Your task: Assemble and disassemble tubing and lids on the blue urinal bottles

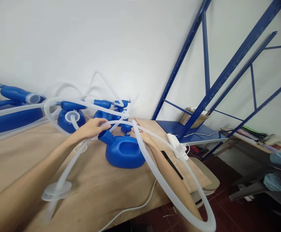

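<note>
A blue plastic urinal bottle (pixel 124 158) with a side handle and an open, slanted neck stands on the table between my forearms. Above its neck, my left hand (pixel 92 127) is closed around a long translucent plastic tube (pixel 66 169). The tube runs down past my left wrist, through a clear round cap (pixel 56 190), to a loose end. My right hand (pixel 142 131) grips the same tubing behind the bottle, its fingers partly hidden by it. From there the tubing hangs in a large loop over my right forearm and beyond the table's front edge.
Several more blue bottles (pixel 70 124) with tubes line the wall at the left and back. A white power strip (pixel 176 146) and a black strip (pixel 171 165) lie at the right. Beyond stands a blue metal shelf (pixel 193 135); a white cable (pixel 135 207) crosses the front edge.
</note>
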Available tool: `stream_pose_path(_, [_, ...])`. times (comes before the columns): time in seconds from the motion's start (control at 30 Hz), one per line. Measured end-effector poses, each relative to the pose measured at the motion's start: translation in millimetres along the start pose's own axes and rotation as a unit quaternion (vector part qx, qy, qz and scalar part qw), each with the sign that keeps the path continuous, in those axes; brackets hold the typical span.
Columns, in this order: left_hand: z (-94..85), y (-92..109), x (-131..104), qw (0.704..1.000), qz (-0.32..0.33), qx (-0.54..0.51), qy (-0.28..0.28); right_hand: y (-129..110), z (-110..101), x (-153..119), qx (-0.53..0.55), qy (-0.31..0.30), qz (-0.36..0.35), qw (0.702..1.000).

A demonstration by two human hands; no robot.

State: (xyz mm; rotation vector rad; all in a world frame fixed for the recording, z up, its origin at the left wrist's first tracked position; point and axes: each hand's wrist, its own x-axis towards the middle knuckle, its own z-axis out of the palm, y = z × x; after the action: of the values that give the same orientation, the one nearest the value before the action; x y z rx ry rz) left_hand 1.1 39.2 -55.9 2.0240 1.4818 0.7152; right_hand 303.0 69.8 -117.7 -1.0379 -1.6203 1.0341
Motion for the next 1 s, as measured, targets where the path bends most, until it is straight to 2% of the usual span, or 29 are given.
stream_pose_path(0.07, [-5.3,-8.7,0.8,0.999,-0.020,-0.001,-0.025,1.2,8.2,7.2,0.028,-0.023,0.019,0.999])
stream_pose_path(0.17, [-12.8,-26.2,1.8,0.993,-0.062,-0.021,-0.103,2.2,17.7,16.9,0.060,-0.044,0.021,0.997])
stream_pose_path(0.3, [-18.7,-46.6,3.3,0.982,-0.089,-0.003,-0.164,2.9,12.6,28.4,0.098,0.020,-0.010,0.995])
stream_pose_path(0.4, [-23.6,-52.0,3.1,0.982,-0.099,0.011,-0.162,3.7,-12.0,34.2,0.147,0.083,-0.019,0.985])
stream_pose_path(0.5, [-31.1,-49.5,-0.4,0.980,-0.122,0.016,-0.159,2.6,-50.5,34.4,0.201,0.147,-0.024,0.968])
stream_pose_path(0.63, [-40.4,-43.5,-8.8,0.972,-0.183,0.016,-0.149,-7.4,-101.6,24.1,0.276,0.221,-0.014,0.935])
stream_pose_path(0.7, [-43.1,-42.4,-12.1,0.969,-0.199,0.029,-0.141,-17.8,-121.2,15.9,0.280,0.247,-0.012,0.928])
stream_pose_path(0.87, [-44.3,-40.7,-14.5,0.968,-0.194,0.068,-0.146,-64.3,-158.2,-2.8,0.224,0.326,-0.037,0.918])
stream_pose_path(1.0, [-44.4,-35.4,-14.9,0.974,-0.137,0.102,-0.151,-122.5,-175.5,-15.6,0.230,0.401,-0.133,0.877])
